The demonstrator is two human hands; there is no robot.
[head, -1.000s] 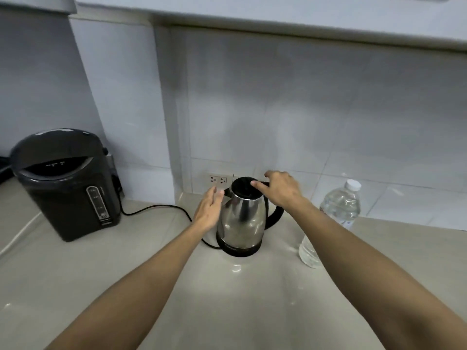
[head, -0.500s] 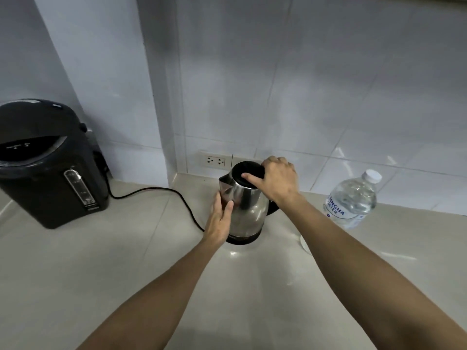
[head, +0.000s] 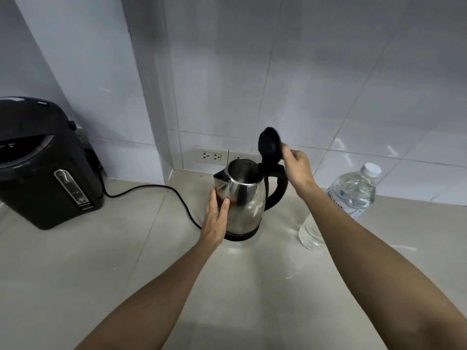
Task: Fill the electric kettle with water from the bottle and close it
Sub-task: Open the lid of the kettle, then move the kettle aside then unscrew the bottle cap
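The steel electric kettle (head: 243,198) stands near the worktop's (head: 126,261) back edge, its black lid (head: 270,146) raised upright. The left hand (head: 216,221) lies flat and unclenched against its side; the right hand's (head: 298,168) fingers (head: 285,152) touch the lid. The capped water bottle (head: 353,190) stands to the right.

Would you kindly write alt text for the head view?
A right hand holds a steel kettle's black lid upright and open while the left hand steadies its body. A capped water bottle stands to its right on the counter.
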